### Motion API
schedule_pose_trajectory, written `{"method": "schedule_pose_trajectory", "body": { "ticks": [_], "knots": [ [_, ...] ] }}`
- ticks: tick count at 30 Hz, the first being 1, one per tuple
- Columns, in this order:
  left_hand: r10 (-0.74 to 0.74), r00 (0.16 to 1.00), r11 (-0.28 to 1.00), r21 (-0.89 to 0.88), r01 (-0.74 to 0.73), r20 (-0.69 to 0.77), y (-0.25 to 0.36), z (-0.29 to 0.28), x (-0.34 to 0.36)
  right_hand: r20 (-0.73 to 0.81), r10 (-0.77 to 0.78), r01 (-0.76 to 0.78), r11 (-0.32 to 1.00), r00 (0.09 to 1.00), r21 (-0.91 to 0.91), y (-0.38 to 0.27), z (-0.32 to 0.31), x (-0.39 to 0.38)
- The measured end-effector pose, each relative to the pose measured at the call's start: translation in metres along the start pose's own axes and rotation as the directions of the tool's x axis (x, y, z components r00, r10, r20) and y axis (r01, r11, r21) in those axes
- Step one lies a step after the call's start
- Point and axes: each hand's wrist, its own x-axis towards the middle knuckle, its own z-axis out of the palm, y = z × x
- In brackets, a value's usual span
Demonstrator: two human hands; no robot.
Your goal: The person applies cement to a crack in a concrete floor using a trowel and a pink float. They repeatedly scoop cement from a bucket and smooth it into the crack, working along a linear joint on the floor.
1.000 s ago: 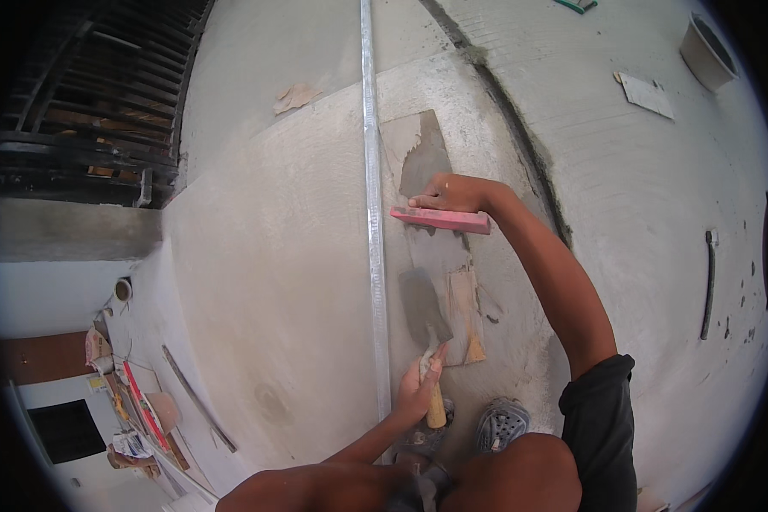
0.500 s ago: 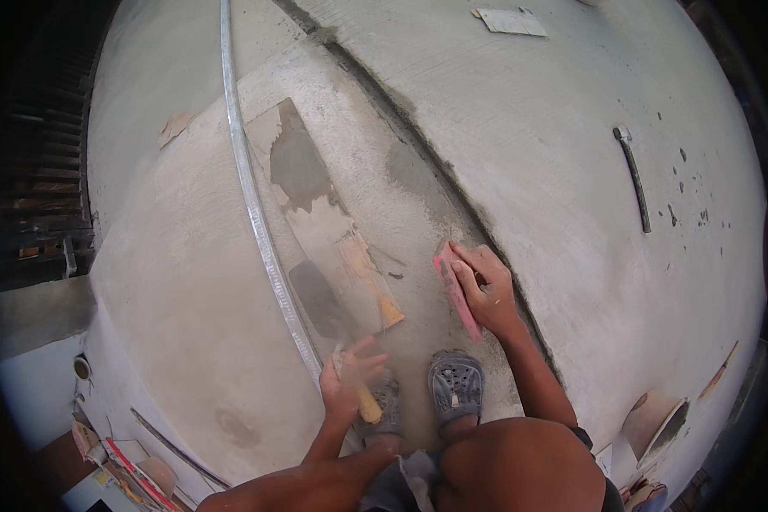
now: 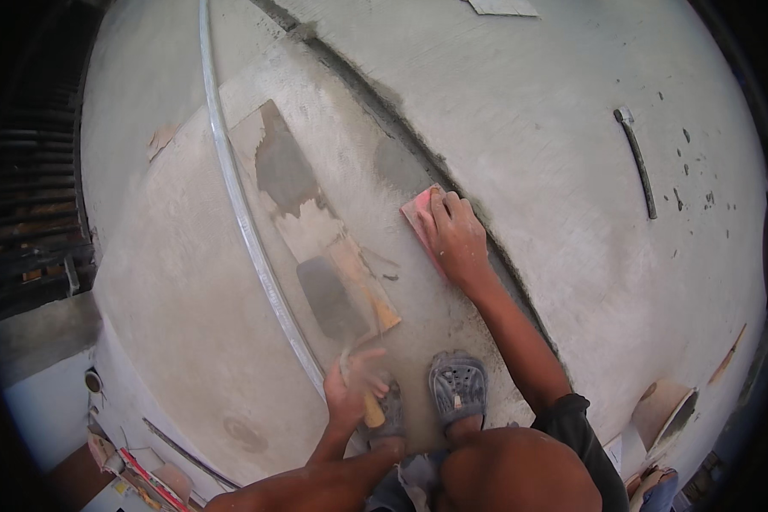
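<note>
My right hand (image 3: 457, 232) grips a pink float (image 3: 419, 210), its face down on the concrete beside a dark groove (image 3: 418, 154). My left hand (image 3: 347, 386), its fingers smeared by motion, is closed round a trowel near my left foot. The trowel's yellowish handle (image 3: 373, 411) sticks out below the hand, and its grey blade (image 3: 331, 297) lies over the near end of a board. That board (image 3: 303, 230) is long and thin, with wet grey mortar smeared on its far part.
Left of the board runs a long metal bar (image 3: 246, 220). A hammer-like tool (image 3: 637, 166) lies at right among dark crumbs. My clogs (image 3: 457, 386) stand on the concrete. A bucket-like container (image 3: 661, 414) sits at lower right, dark slats (image 3: 34, 188) at far left.
My right hand has moved forward and left with the float, which has turned from on edge to flat on the concrete. My left hand stays near the same place with the trowel.
</note>
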Motion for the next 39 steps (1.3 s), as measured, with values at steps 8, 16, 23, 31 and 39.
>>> {"method": "schedule_pose_trajectory", "body": {
  "ticks": [8,16,23,31,39],
  "knots": [
    [-0.028,0.998,0.999,0.032,0.03,-0.051,0.01,0.001,0.003,0.128,-0.012,-0.014,0.979,0.992,0.201,-0.015,-0.023,-0.003],
    [-0.029,0.999,0.999,0.029,0.03,-0.041,0.008,0.006,0.004,0.291,-0.105,0.0,0.94,0.951,0.341,-0.006,-0.017,-0.014],
    [-0.006,1.0,0.995,0.097,0.007,-0.009,0.008,0.004,0.001,0.057,0.007,-0.009,0.999,0.998,0.035,0.0,-0.023,-0.024],
    [0.001,1.0,0.997,0.083,-0.001,0.0,0.0,0.005,0.002,0.142,-0.084,0.06,0.985,0.986,0.164,-0.009,-0.016,-0.068],
    [0.01,1.0,0.999,0.051,-0.011,0.006,0.004,0.006,-0.002,0.054,-0.05,0.049,0.998,0.997,0.029,0.012,-0.017,-0.038]
  ]
}}
